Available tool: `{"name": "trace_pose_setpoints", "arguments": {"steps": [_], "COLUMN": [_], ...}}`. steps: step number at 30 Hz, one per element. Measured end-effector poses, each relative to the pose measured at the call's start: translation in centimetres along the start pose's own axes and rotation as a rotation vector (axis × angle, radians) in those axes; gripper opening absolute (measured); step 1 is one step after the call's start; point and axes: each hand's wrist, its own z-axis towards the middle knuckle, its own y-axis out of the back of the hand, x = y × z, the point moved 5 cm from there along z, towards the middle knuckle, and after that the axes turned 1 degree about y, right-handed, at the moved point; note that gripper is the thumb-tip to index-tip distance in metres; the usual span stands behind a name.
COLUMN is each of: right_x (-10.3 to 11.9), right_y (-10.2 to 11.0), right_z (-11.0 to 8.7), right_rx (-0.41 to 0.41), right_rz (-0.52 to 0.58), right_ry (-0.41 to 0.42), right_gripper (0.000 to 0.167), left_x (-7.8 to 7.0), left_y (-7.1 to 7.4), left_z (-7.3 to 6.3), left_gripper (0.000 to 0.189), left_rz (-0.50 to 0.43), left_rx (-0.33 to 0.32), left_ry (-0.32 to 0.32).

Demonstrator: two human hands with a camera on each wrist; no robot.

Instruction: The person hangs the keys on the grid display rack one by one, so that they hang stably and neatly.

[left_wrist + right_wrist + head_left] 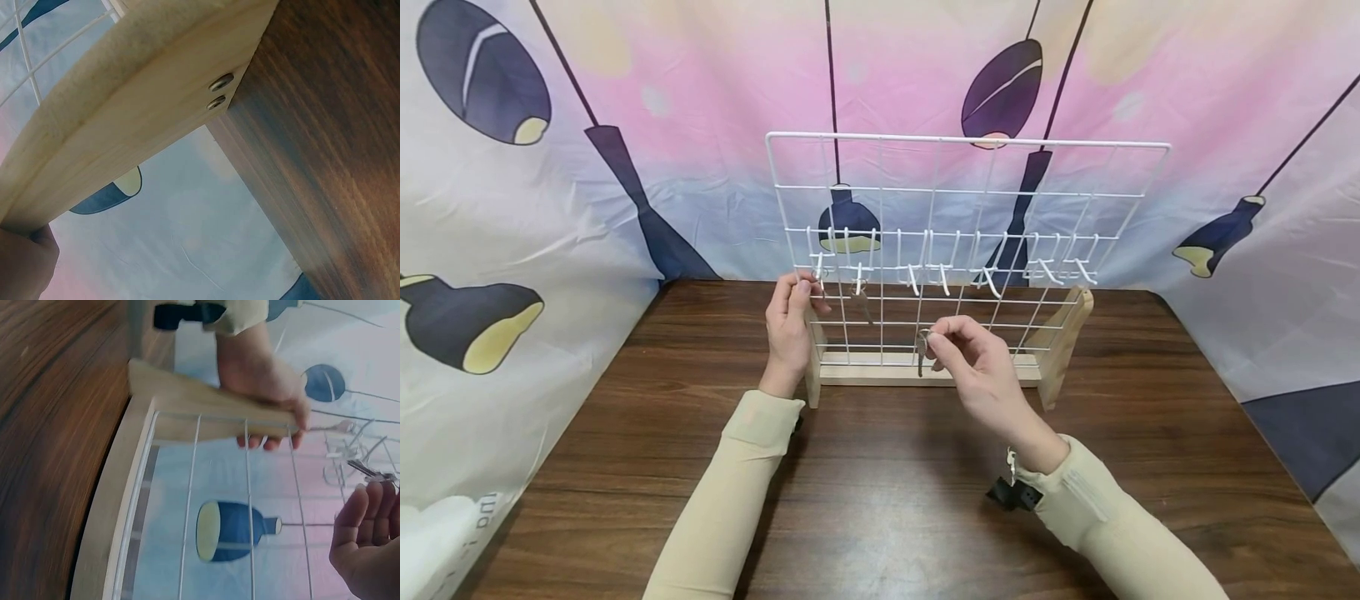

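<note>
A white wire grid rack [970,140] stands in a wooden base [887,377], with a row of white hooks [943,279] across it. My left hand [788,321] grips the rack's left wooden upright [125,119], with the thumb near the leftmost hook. In front of the grid's lower middle, my right hand [977,371] pinches a small metal key [921,357] by its ring between thumb and fingers. Another key [862,304] hangs from the second hook from the left. A metal item is partly visible on the leftmost hook, close to my left fingers.
The rack stands on a dark brown wooden table [880,500]. Behind it and at both sides hangs a patterned cloth [715,125]. On the rack's right is a second wooden upright [1063,346]. More hooks to the right project toward me.
</note>
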Motion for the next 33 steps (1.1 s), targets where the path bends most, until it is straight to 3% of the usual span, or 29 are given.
{"name": "trace_pose_setpoints", "arguments": {"steps": [6,12,16,24,33], "right_x": [0.2,-0.1,-0.2,-0.1,0.0], "right_y": [-1.0,-1.8,-2.0,-2.4,-2.7], "right_z": [0.8,1.3,1.5,1.9,2.1], "right_rx": [-0.059,-0.106,-0.103,-0.092,-0.107], "right_rz": [0.111,0.367,0.461,0.558,0.579], "right_ry": [-0.031,-0.115,-0.139,-0.165,-0.192], "right_gripper": [0.012,0.008,0.006,0.008,0.009], "left_x": [-0.1,-0.1,0.0,0.0,-0.1], "left_y": [0.0,0.0,0.0,0.0,-0.1], "left_z": [0.0,0.0,0.0,0.0,0.0], "left_gripper": [0.028,0.030,0.031,0.031,0.028], "left_rz": [0.009,0.016,0.013,-0.013,-0.011], "left_rx": [-0.002,0.001,0.001,-0.010,-0.003], "left_ry": [-0.002,-0.001,-0.003,-0.005,-0.009]}}
